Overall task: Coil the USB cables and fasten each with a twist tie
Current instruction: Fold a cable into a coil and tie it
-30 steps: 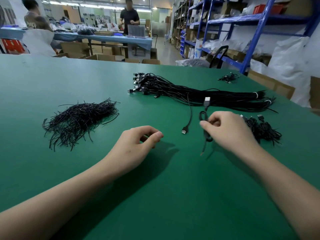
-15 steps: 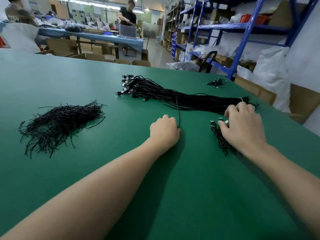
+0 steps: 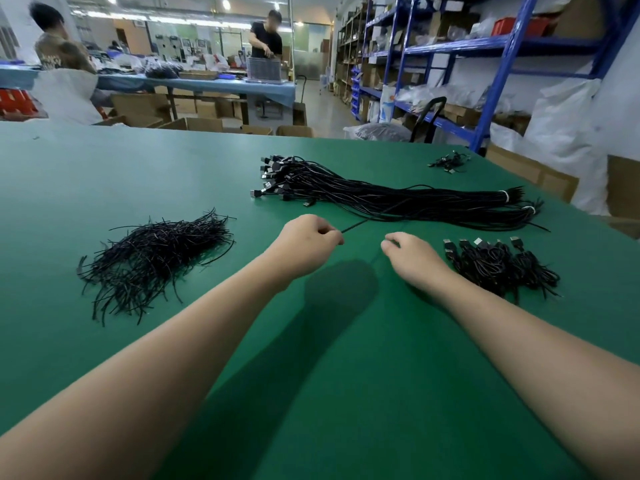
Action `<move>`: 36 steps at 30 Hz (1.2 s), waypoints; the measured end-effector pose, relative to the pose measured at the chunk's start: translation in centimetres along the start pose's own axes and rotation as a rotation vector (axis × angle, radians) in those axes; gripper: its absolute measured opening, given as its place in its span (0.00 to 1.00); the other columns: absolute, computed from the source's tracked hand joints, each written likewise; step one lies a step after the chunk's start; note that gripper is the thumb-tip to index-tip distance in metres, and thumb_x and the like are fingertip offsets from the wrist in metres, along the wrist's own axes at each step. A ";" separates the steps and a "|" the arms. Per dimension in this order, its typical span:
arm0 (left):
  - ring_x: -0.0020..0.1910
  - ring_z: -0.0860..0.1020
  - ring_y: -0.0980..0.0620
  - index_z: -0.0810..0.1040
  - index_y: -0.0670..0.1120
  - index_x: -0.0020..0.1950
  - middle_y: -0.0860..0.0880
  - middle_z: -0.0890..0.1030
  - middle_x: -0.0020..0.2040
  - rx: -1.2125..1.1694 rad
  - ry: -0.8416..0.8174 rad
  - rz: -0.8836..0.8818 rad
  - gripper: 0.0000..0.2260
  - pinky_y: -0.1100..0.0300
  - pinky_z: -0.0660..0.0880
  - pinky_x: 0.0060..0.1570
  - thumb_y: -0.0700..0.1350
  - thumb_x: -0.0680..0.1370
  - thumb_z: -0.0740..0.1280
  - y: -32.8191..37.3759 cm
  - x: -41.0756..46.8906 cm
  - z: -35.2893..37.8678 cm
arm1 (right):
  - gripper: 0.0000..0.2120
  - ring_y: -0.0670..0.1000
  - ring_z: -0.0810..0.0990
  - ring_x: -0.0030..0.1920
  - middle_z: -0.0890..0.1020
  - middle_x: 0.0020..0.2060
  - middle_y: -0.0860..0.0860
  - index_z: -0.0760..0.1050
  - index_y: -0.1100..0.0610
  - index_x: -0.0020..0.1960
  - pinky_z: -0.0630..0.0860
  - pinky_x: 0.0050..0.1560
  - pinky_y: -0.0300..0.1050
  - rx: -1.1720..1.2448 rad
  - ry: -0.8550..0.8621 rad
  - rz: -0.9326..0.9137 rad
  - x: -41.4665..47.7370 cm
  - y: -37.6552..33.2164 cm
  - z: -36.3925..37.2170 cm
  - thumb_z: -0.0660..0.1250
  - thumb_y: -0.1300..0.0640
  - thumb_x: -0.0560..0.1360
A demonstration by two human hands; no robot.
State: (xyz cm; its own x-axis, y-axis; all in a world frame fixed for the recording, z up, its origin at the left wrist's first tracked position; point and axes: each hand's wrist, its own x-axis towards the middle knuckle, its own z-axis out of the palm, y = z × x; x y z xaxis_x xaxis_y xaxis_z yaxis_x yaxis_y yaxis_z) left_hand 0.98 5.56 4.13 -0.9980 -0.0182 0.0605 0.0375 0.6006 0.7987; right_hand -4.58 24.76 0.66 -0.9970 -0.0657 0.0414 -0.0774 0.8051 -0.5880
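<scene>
Two bare forearms reach out over the green tabletop (image 3: 346, 393), casting a dark shadow between them. The left hand (image 3: 308, 242) is curled, thumb and forefinger pinching a single black cable (image 3: 355, 225) that runs away from the fingertips, taut and just above the surface, to the long bundle beyond. The right hand (image 3: 412, 254) lies near it, apart from the left, fingers curled in and thumb against forefinger. A faint dark line seems to hang below it, but I cannot tell whether it holds anything. Just beside the right hand, to its right, lies a heap of coiled cables (image 3: 498, 265) with their plugs pointing upward. Well apart to the left is a loose pile of black twist ties (image 3: 152, 258). Further back the bundle of USB cables (image 3: 398, 199) stretches across the tabletop, plugs fanned at its left end and white bands round its right end. A small cluster of cables (image 3: 448, 162) sits near the far edge. Beyond stand blue shelving (image 3: 505, 46) and another table (image 3: 207, 83) with two people at it.
</scene>
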 end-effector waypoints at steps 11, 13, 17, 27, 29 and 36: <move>0.28 0.70 0.62 0.83 0.49 0.46 0.62 0.74 0.26 -0.037 -0.037 0.109 0.08 0.69 0.65 0.30 0.50 0.81 0.68 -3.5 -4.0 1.2 | 0.17 0.50 0.84 0.32 0.85 0.32 0.55 0.74 0.62 0.52 0.80 0.35 0.44 1.195 0.021 0.339 0.4 -4.1 2.4 0.50 0.55 0.87; 0.29 0.72 0.64 0.83 0.50 0.45 0.63 0.75 0.27 -0.012 -0.010 0.155 0.07 0.71 0.66 0.32 0.50 0.80 0.69 -4.0 -4.2 1.5 | 0.18 0.49 0.83 0.29 0.84 0.29 0.54 0.73 0.63 0.51 0.81 0.32 0.42 1.102 0.033 0.278 0.2 -4.8 2.2 0.48 0.56 0.87; 0.31 0.72 0.63 0.82 0.51 0.44 0.63 0.77 0.30 -0.022 -0.002 0.226 0.07 0.70 0.67 0.35 0.52 0.79 0.70 -4.5 -4.6 1.9 | 0.17 0.50 0.81 0.29 0.83 0.33 0.55 0.74 0.63 0.53 0.79 0.32 0.40 0.905 0.005 0.152 0.0 -6.3 1.4 0.49 0.57 0.87; 0.30 0.76 0.60 0.81 0.52 0.41 0.56 0.80 0.31 -0.013 -0.044 0.267 0.06 0.65 0.73 0.37 0.50 0.77 0.73 -5.0 -5.3 2.3 | 0.16 0.51 0.84 0.43 0.87 0.44 0.56 0.79 0.59 0.54 0.76 0.45 0.45 0.437 -0.287 -0.225 -2.9 -10.6 1.6 0.54 0.55 0.86; 0.32 0.76 0.59 0.80 0.51 0.39 0.54 0.81 0.33 -0.026 -0.042 0.273 0.07 0.63 0.75 0.40 0.50 0.76 0.74 -5.0 -5.3 2.1 | 0.17 0.52 0.85 0.46 0.88 0.44 0.55 0.81 0.59 0.54 0.76 0.49 0.46 0.442 -0.268 -0.280 -3.3 -10.9 1.3 0.55 0.55 0.86; 0.33 0.78 0.53 0.80 0.40 0.42 0.48 0.81 0.35 -0.369 -0.061 0.241 0.07 0.61 0.75 0.40 0.43 0.77 0.74 -4.1 -5.2 1.0 | 0.21 0.53 0.84 0.56 0.85 0.55 0.57 0.77 0.60 0.61 0.77 0.58 0.49 0.873 -0.276 -0.115 -5.1 -9.2 0.7 0.55 0.45 0.85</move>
State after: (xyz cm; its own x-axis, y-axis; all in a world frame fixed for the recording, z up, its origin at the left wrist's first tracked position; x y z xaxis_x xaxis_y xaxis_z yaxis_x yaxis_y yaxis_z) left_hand 5.98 4.03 -0.06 -0.9592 0.1412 0.2450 0.2745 0.2563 0.9268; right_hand 1.22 17.32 5.29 -0.9380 -0.3465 0.0091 -0.0325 0.0618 -0.9976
